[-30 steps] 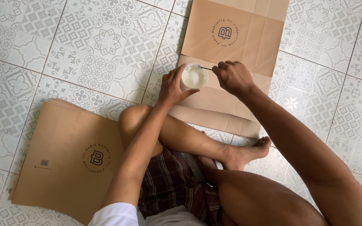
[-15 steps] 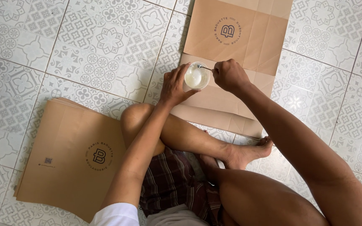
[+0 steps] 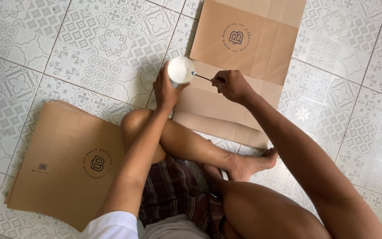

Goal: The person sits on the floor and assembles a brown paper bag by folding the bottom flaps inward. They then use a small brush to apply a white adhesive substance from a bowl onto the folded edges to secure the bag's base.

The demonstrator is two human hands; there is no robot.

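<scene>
left hand [image 3: 165, 88] fingers wrapped round a white cup [image 3: 181, 70]; right hand [image 3: 231, 84] pinching a thin stick [image 3: 202, 77] at the cup's rim, above the flat brown bag [image 3: 239, 66]; bare tiled floor [image 3: 67, 53] to the left.

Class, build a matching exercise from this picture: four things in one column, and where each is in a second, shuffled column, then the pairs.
1. white cup
2. thin tool
3. stack of brown paper bags
4. unfolded brown bag

a. flat on the tiles ahead of the knees
b. in the left hand
c. on the floor at the person's left
d. in the right hand

Pairs: 1-b, 2-d, 3-c, 4-a
</scene>
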